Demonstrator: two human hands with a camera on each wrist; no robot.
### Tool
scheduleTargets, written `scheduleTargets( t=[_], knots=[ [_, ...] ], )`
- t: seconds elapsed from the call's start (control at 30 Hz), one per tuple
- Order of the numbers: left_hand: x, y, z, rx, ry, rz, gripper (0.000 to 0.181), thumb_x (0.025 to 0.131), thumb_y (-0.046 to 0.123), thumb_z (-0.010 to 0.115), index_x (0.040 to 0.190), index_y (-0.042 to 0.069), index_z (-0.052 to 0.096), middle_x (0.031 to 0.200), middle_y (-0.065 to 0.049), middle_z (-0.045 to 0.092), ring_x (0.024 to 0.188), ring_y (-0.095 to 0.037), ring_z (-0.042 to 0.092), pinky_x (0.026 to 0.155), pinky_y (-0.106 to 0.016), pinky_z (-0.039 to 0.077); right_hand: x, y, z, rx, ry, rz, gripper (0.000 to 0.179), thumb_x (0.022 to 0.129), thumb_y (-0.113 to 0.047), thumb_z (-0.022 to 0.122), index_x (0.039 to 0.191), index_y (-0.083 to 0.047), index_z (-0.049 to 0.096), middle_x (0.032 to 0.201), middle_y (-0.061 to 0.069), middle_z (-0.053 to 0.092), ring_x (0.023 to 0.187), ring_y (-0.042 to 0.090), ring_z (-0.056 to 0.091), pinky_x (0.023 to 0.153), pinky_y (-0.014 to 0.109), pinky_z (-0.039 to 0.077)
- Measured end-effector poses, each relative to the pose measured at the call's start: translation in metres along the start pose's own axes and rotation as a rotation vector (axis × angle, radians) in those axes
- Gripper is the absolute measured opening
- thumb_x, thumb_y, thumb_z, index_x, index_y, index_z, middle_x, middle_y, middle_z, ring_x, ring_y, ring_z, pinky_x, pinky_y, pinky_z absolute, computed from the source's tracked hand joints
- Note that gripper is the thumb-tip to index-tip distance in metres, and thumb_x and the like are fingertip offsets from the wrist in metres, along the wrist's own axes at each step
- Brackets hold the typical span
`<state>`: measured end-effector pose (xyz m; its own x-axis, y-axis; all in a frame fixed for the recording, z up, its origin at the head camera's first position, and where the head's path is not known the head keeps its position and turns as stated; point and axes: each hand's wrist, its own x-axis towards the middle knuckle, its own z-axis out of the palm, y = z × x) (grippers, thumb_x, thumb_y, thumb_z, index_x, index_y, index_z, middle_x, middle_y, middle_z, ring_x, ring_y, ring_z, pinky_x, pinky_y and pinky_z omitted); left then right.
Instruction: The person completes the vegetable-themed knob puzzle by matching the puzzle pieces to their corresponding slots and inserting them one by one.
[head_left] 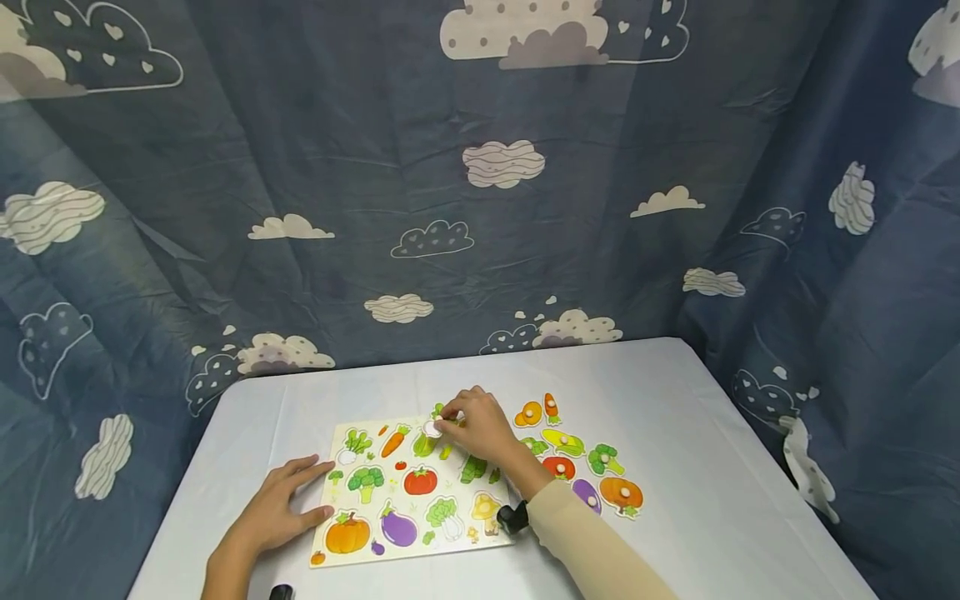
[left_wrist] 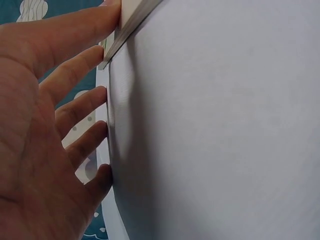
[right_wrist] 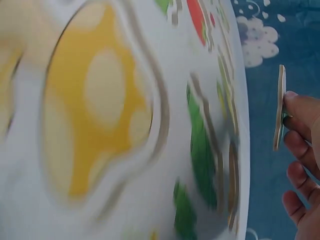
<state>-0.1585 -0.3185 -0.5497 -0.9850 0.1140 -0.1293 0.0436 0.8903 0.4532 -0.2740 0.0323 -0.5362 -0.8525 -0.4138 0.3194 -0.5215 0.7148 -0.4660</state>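
Note:
A white puzzle board with printed vegetable shapes lies on the table. My right hand pinches a white radish-like piece with green leaves, over the board's far side. In the right wrist view this thin piece appears edge-on, raised between thumb and fingertips. My left hand has its fingers spread, with thumb and index fingertip at the board's left edge. The left wrist view shows that hand with the thumb against the board's corner and the other fingers close to the white tabletop.
Right of the board lie loose pieces with knobs, including a pumpkin, an eggplant, a tomato, a broccoli and a carrot. A black object shows at the near edge. A dark cloud-patterned curtain hangs behind the table.

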Motion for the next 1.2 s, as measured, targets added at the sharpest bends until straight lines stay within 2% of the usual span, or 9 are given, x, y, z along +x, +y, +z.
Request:
scheduleTargets(
  t=[0.27,0.57,0.83,1.2],
  knots=[
    [-0.003,-0.001,-0.001,-0.012,0.002,-0.022,0.075,0.079,0.054,0.081,0.146,0.026,0.06,0.158,-0.017,0.047,0.145,-0.049,0.037,0.109,-0.079,0.035,0.015,-0.029,0.023,0.036,-0.02,-0.063,0.019,0.093,-0.04,0.077,0.095,-0.022,0.081,0.09,-0.01,0.074,0.085,0.009,0.058,0.083,0.03,0.051],
    [0.0,-0.004,0.002,-0.032,0.014,-0.025,0.078,0.08,0.058,0.08,0.148,0.026,0.058,0.16,-0.013,0.046,0.147,-0.047,0.036,0.111,-0.078,0.034,0.028,-0.05,0.048,0.09,-0.092,-0.012,0.02,0.092,-0.04,0.077,0.097,-0.022,0.082,0.093,-0.012,0.073,0.086,0.006,0.056,0.08,0.023,0.048],
    [0.002,-0.005,0.002,-0.056,0.019,-0.022,0.076,0.08,0.055,0.082,0.147,0.027,0.059,0.16,-0.012,0.046,0.148,-0.046,0.035,0.112,-0.077,0.033,0.033,-0.061,0.07,0.109,-0.077,0.027,0.018,0.091,-0.039,0.079,0.096,-0.022,0.082,0.089,-0.013,0.071,0.08,0.005,0.052,0.074,0.02,0.045],
    [0.004,-0.008,0.002,-0.075,0.032,-0.011,0.077,0.079,0.056,0.083,0.147,0.028,0.059,0.16,-0.011,0.046,0.149,-0.045,0.035,0.113,-0.076,0.034,0.041,-0.084,0.087,0.112,-0.094,0.055,0.02,0.091,-0.04,0.079,0.099,-0.022,0.083,0.091,-0.012,0.072,0.08,0.005,0.053,0.079,0.022,0.046]
  ],
)
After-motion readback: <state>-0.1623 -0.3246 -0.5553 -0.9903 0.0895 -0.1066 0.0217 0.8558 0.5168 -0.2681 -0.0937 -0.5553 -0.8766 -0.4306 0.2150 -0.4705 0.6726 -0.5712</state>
